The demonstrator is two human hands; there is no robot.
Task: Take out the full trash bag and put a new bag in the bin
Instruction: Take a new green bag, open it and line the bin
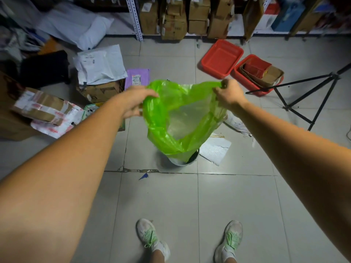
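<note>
A translucent green trash bag (182, 118) hangs with its mouth spread wide above a small grey bin (180, 161) on the tiled floor. My left hand (136, 103) grips the bag's left rim. My right hand (228, 93) pinches the right rim, held slightly higher. The bag's lower end dips into the bin and hides most of its opening. The bag looks empty; the floor shows through it.
Cardboard boxes and parcels (98, 73) lie at the left. Two red plastic trays (222, 57) sit at the right, near a black tripod (311, 95). Shelves of boxes (174, 16) line the back. White scraps (214, 149) lie beside the bin. My shoes (150, 238) stand below.
</note>
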